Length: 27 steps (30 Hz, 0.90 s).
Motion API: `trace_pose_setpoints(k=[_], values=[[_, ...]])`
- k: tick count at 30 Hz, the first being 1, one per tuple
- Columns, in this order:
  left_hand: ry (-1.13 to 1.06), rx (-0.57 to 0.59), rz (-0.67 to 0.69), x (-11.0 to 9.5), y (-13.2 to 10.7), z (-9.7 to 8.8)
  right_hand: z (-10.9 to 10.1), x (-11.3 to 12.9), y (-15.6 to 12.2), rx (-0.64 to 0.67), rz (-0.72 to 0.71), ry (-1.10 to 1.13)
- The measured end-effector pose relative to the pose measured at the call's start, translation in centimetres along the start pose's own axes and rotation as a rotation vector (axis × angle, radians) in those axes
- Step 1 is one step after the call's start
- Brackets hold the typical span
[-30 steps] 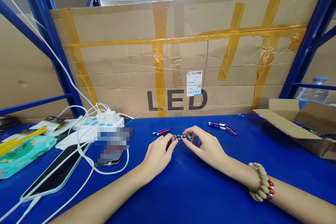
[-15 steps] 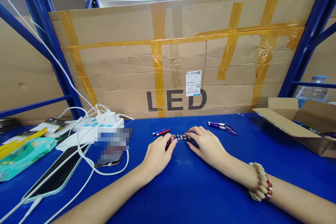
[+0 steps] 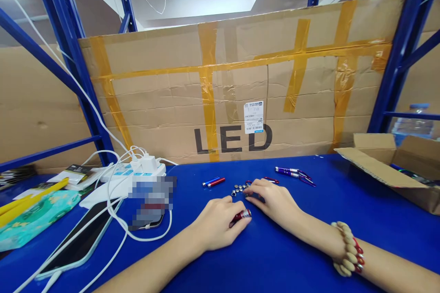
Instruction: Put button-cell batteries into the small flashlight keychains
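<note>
My left hand [image 3: 223, 223] is closed around a short red metal tube [image 3: 241, 215] with a silvery end pointing right, like a small penlight barrel. My right hand [image 3: 270, 197] rests on the table, its thumb and index fingertips close together beside a cluster of small round silver button cells [image 3: 240, 188]. Whatever those fingertips pinch is too small to make out. A small silver ring-like piece [image 3: 233, 193] lies at the near left of the cells. Behind my right hand a thin red piece [image 3: 271, 180] shows, partly covered.
Slim blue [image 3: 211, 181] and red tubes [image 3: 216, 182] lie behind the cells. Purple pens or penlights [image 3: 294, 173] lie farther right, near an open cardboard box [image 3: 378, 167]. At left are a power strip [image 3: 151, 171], white cables and a phone [image 3: 77, 242]. Taped cardboard [image 3: 165, 114] stands behind.
My left hand has drawn back toward me and rightward with the red tube, away from the cells. My right hand stays by the cells. The view has tilted up slightly.
</note>
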<state>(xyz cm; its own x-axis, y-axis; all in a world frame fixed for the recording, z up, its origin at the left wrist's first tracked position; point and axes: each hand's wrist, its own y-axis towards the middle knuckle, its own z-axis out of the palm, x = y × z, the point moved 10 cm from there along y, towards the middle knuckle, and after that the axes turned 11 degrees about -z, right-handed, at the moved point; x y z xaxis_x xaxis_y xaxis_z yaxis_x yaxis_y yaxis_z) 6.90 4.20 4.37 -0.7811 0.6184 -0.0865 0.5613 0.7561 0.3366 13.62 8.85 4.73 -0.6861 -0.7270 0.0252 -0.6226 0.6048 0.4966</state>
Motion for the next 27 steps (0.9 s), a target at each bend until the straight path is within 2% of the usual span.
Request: trace_pose_setpoints(k=[9, 13, 20, 27], values=[[0.014, 0.008, 0.035, -0.2, -0.15, 0.16, 0.33, -0.32, -0.04, 0.015, 0.051, 0.169], [0.025, 0.016, -0.003, 0.09, -0.13, 0.14, 0.37, -0.42, 0.0, 0.013, 0.073, 0.215], [0.036, 0.043, -0.065, 0.53, -0.11, 0.25, 0.42, -0.42, 0.02, 0.008, 0.083, 0.235], [0.042, 0.015, -0.044, 0.51, -0.15, 0.15, 0.63, -0.51, 0.0, 0.027, 0.096, 0.235]])
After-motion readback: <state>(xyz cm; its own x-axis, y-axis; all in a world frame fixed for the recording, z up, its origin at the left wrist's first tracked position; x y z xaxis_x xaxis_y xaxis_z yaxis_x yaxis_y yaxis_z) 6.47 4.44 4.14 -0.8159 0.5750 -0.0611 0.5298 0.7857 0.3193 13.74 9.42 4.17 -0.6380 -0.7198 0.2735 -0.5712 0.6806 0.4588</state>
